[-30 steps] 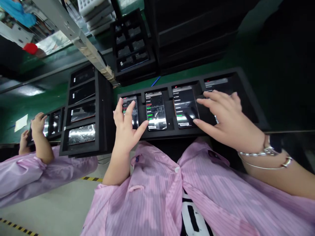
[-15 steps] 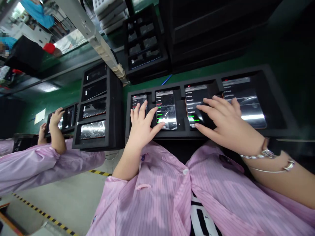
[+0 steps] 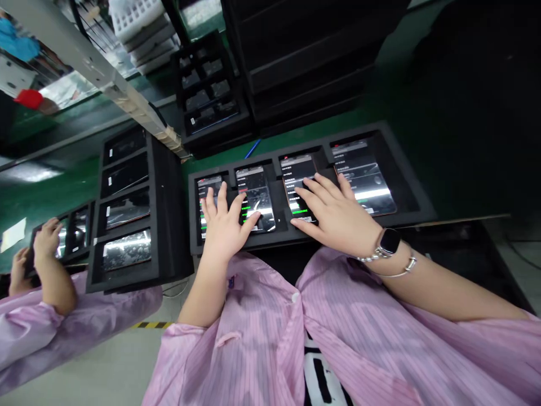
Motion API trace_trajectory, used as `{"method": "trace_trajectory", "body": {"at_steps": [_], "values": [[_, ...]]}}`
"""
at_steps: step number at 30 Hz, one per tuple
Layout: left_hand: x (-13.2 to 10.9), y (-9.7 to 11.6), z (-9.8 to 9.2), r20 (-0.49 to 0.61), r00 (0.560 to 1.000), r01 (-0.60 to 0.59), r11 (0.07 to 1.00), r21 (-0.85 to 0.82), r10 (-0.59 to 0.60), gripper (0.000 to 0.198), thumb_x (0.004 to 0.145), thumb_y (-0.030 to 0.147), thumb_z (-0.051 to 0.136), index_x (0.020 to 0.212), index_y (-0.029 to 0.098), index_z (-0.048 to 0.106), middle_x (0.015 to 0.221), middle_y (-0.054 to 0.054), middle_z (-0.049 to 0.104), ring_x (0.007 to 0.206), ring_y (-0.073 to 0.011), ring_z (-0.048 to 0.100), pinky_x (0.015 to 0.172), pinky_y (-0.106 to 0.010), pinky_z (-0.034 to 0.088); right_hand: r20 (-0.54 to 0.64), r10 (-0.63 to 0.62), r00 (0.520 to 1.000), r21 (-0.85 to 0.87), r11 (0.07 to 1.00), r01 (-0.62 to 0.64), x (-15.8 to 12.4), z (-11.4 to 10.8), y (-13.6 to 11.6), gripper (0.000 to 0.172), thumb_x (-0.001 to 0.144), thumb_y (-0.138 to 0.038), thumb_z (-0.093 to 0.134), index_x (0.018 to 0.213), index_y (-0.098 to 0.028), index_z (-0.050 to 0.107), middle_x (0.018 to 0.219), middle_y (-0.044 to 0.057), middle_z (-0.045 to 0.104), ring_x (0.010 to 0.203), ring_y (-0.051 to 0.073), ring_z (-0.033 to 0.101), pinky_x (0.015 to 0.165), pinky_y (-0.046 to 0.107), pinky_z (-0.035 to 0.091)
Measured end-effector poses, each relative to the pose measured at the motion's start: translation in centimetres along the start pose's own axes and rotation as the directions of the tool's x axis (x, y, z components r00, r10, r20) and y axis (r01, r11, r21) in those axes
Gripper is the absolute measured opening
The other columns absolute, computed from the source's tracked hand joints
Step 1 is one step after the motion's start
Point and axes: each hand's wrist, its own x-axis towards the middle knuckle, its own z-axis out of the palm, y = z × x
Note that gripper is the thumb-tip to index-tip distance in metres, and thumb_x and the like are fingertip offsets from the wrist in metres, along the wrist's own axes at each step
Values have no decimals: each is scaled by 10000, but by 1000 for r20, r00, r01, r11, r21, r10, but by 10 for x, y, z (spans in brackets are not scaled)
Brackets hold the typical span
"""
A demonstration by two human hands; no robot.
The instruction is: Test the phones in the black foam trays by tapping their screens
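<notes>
A black foam tray (image 3: 406,194) lies before me with several smartphones in its slots, their screens lit with lists of text. My left hand (image 3: 224,225) is spread over the two left phones, the leftmost smartphone (image 3: 210,183) partly covered by its fingers. Thumb and index finger rest at or just above the second smartphone (image 3: 258,189). My right hand (image 3: 338,211), fingers apart, reaches over the third smartphone (image 3: 298,169), which has a green line low on its screen. Its palm lies beside the rightmost smartphone (image 3: 363,169). Neither hand grips anything.
On the left stands a stack of black trays (image 3: 169,225) holding phones. Behind are another phone tray (image 3: 211,84), a blue pen (image 3: 252,148) and a grey post (image 3: 114,84). A co-worker's hands (image 3: 46,242) are over phones at far left.
The view has shifted, so the tray and hands appear further left. Both hands stay spread over the same phones, with small finger shifts.
</notes>
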Motion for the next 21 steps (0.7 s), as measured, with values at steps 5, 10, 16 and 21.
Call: {"method": "trace_trajectory", "body": {"at_steps": [5, 10, 16, 21], "values": [[-13, -17, -22, -136, 990, 24, 998, -60, -32, 669, 941, 639, 660, 1478, 255, 548, 1729, -171, 278, 1620, -432, 184, 1296, -688, 150, -30, 83, 996, 33, 996, -82, -20, -14, 25, 703, 1038, -634, 374, 1525, -142, 496, 1647, 214, 406, 1563, 430, 313, 1235, 761, 201], [-33, -61, -38, -135, 962, 218, 966, -140, -237, 746, 948, 631, 635, 1529, 200, 455, 1693, -215, 320, 1597, -366, 297, 1298, -567, 278, -67, 274, 959, -9, 961, -275, -43, -24, 63, 756, 1036, -661, 276, 1543, -134, 468, 1614, 233, 441, 1552, 433, 338, 1246, 759, 165], [-34, -70, -29, 90, 919, 394, 882, -259, -384, 671, 955, 552, 626, 1528, 238, 473, 1563, -146, 538, 1444, -335, 530, 1181, -506, 470, -108, 321, 941, -17, 946, -324, -46, -12, 72, 810, 1005, -733, 250, 1483, -143, 532, 1545, 230, 518, 1505, 428, 423, 1245, 720, 246], [-32, -67, -31, 107, 931, 365, 901, -236, -349, 624, 961, 561, 616, 1507, 275, 519, 1566, -127, 529, 1463, -328, 511, 1211, -508, 437, -319, 316, 894, 25, 945, -326, -46, -7, 69, 800, 981, -749, 361, 1432, -127, 583, 1512, 263, 537, 1447, 425, 502, 1201, 646, 387]]}}
